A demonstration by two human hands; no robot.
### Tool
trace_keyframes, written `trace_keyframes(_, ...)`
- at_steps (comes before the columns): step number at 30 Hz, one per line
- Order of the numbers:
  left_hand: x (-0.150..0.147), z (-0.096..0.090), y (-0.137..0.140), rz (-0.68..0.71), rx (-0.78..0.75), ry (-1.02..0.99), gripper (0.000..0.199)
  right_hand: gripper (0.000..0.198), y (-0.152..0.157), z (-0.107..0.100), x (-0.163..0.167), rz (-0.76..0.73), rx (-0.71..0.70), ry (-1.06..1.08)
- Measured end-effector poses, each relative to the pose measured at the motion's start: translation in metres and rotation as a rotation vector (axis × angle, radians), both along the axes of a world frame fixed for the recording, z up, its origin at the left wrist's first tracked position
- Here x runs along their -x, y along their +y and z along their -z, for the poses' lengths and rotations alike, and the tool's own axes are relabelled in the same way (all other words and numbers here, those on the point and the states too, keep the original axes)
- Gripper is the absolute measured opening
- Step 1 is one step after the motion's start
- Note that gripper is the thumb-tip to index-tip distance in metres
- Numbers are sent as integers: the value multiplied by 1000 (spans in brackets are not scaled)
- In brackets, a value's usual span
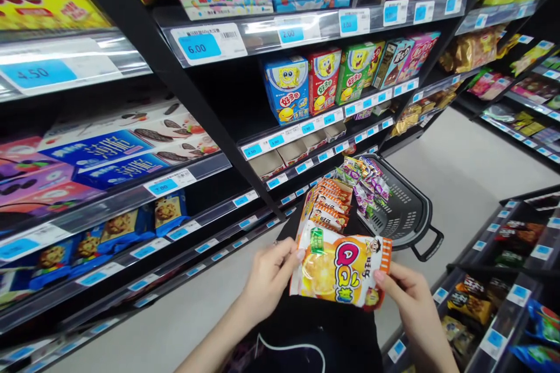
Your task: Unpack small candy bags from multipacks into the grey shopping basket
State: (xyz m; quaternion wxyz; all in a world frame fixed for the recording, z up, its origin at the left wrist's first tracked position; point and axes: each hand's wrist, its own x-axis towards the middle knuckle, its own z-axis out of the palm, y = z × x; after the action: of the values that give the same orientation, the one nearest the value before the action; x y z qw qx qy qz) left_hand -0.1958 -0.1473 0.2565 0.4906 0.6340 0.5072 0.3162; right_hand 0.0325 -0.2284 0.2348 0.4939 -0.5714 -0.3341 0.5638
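Both hands' grip on candy bag (340, 270) above basket (406, 213)

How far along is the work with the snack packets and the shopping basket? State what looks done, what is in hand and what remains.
Done: orange packets and purple packets already lie in the black shopping basket. In hand: the left hand and right hand hold one orange snack packet by its edges, in front of the basket. Left: that packet is not yet on a shelf or in the basket.
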Motion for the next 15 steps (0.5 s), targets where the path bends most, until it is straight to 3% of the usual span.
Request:
trace_keyframes(4,-8,6,-1,15,423,-260,49,24,-3,2,1,23,44,269)
trace_keyframes(8,-12,9,0,-26,486,-349,50,27,-3,7,3,51,47,320)
trace_keyframes(11,-11,8,1,-29,472,-318,48,27,-3,9,0,19,3,173)
trace_keyframes(15,-1,0,1,15,334,-226,36,15,-9,0,-8,28,-202,-370)
